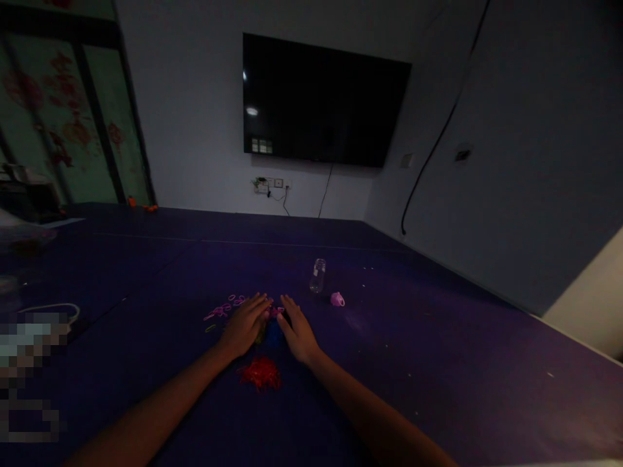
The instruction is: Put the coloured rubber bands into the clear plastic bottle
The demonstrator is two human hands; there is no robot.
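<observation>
My left hand (246, 326) lies palm down on the purple surface with its fingers stretched forward, over the edge of a spread of pink rubber bands (221, 311). Opposite it, my right hand (298, 329) rests with extended fingers and the thumb slightly apart. Between the two hands are more pink bands (275, 311), a small dark blue pile (274, 333) and some yellow-green bits partly hidden by my left hand. Nearer to me sits a heap of red bands or strands (261, 373). One green band (210, 328) lies left of my left hand.
Beyond my right hand stands a clear bottle (317, 276), with a pink cap-like piece (337, 299) beside it. White specks dot the surface on the right. A television (324, 100) hangs on the far wall above sockets and cables. Clear plastic (24, 237) lies at far left.
</observation>
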